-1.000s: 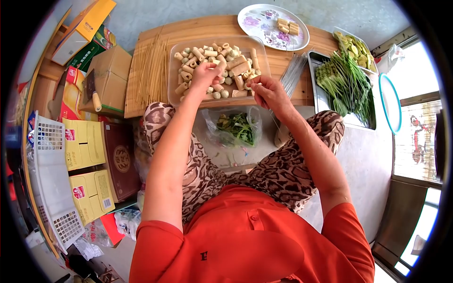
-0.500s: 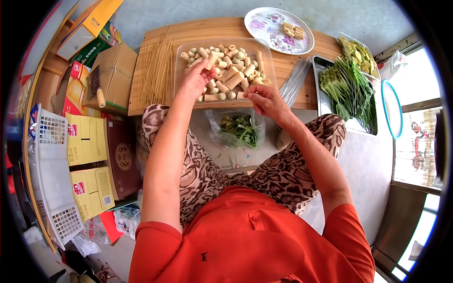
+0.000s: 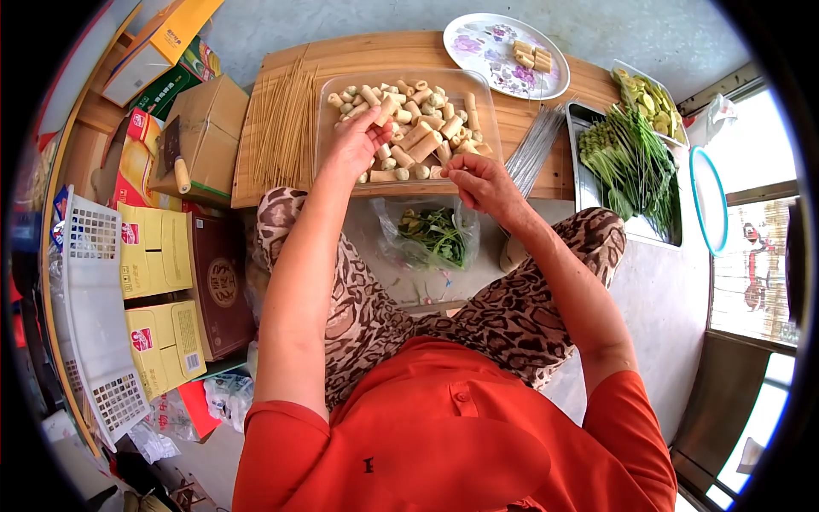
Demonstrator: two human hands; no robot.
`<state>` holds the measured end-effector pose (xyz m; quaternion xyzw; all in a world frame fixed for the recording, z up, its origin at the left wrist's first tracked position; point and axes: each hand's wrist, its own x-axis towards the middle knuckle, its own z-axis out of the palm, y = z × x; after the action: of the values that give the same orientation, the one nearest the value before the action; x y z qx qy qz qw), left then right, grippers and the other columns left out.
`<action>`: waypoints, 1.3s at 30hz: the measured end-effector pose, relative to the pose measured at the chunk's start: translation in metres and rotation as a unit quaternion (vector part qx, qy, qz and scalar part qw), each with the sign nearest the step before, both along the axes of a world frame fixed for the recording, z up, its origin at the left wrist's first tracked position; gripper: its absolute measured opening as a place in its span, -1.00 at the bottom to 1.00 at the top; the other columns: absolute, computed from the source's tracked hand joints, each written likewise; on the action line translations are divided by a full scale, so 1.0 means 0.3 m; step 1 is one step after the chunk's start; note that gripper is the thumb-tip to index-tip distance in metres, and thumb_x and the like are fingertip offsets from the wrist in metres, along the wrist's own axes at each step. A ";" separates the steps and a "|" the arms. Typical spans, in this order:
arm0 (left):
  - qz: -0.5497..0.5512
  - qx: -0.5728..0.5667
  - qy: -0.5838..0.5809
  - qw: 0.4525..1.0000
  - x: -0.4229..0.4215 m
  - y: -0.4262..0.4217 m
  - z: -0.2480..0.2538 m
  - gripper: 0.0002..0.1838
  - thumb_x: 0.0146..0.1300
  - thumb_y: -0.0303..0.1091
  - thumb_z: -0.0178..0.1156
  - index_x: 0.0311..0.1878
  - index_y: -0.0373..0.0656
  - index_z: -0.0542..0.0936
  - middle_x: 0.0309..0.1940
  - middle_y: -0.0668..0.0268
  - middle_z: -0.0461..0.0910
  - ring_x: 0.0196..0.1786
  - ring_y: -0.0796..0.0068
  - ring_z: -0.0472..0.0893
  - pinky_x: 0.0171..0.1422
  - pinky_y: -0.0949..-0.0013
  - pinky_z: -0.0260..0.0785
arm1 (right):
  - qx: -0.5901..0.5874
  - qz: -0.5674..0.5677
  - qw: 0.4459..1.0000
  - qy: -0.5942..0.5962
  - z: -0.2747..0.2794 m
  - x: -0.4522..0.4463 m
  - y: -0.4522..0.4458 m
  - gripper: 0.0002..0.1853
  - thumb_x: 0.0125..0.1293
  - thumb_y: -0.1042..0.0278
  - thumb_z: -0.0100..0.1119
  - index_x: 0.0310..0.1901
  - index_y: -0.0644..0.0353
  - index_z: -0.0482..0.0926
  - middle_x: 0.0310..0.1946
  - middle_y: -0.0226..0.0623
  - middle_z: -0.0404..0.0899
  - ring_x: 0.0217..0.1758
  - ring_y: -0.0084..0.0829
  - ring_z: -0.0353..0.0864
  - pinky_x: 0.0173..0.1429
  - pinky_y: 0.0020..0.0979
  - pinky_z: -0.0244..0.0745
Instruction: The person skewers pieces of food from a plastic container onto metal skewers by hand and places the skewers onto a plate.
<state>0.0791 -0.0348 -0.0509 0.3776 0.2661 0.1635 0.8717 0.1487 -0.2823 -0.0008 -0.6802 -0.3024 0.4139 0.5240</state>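
Note:
A clear plastic tub [image 3: 322, 128] full of short beige tube-shaped pieces and round pale balls stands on the wooden table [image 3: 281, 72]. Over its left part, my left hand [image 3: 358, 143] holds one beige tube piece [image 3: 386, 111] between thumb and fingers. At the tub's front right edge my right hand [image 3: 482, 181] is closed, with thumb and forefinger pinched; what they grip is too small to make out. Thin wooden skewers [image 3: 286, 128] lie left of the tub, and a bundle of thin metal skewers [image 3: 535, 149] lies to its right.
A flowered plate [image 3: 486, 64] with several beige pieces sits at the back. To the right are a metal tray [image 3: 587, 192] of greens and a dish of green slices [image 3: 653, 102]. A bag of leaves [image 3: 433, 235] lies below the table edge. Boxes [image 3: 156, 256] and a knife [image 3: 179, 162] are at left.
My left hand has lifted a beige tube piece and turned its palm up. My right hand has moved slightly down, its fingers pinched near the tub's edge. The view has shifted a little.

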 end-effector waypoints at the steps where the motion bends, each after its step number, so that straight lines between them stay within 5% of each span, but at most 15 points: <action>1: -0.001 0.002 0.001 1.000 -0.001 0.000 0.003 -0.77 0.23 -0.37 0.24 -0.10 -0.29 0.55 -0.31 0.22 0.59 -0.32 0.43 0.59 -0.21 0.42 0.51 | 0.002 -0.003 1.000 -0.002 -0.003 0.000 0.000 -0.85 0.40 0.30 0.00 -0.18 0.15 0.53 -0.69 -0.60 0.29 -0.67 -0.77 0.20 -0.60 -0.66 0.05; 14: -0.038 0.017 -0.001 0.999 -0.007 0.005 -0.007 -0.71 0.21 -0.30 0.29 -0.07 -0.22 0.54 -0.28 0.28 0.59 -0.26 0.52 0.57 -0.14 0.47 0.47 | -0.016 -0.006 1.000 -0.019 0.004 -0.007 0.006 -0.85 0.40 0.28 0.00 -0.17 0.13 0.53 -0.70 -0.60 0.30 -0.68 -0.77 0.19 -0.60 -0.66 0.05; 39: -0.103 0.012 -0.015 0.994 0.003 -0.042 0.018 -0.64 0.19 -0.32 0.28 0.03 -0.22 0.52 -0.09 0.24 0.60 -0.04 0.35 0.61 0.05 0.23 0.51 | 0.016 -0.008 1.000 0.012 -0.024 -0.002 0.038 -0.82 0.45 0.28 -0.06 -0.14 0.16 0.51 -0.72 -0.56 0.33 -0.70 -0.75 0.20 -0.62 -0.65 0.09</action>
<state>0.0800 -0.0475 -0.0454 0.4108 0.2103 0.0814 0.8834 0.1483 -0.2708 -0.0080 -0.6690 -0.2975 0.4127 0.5419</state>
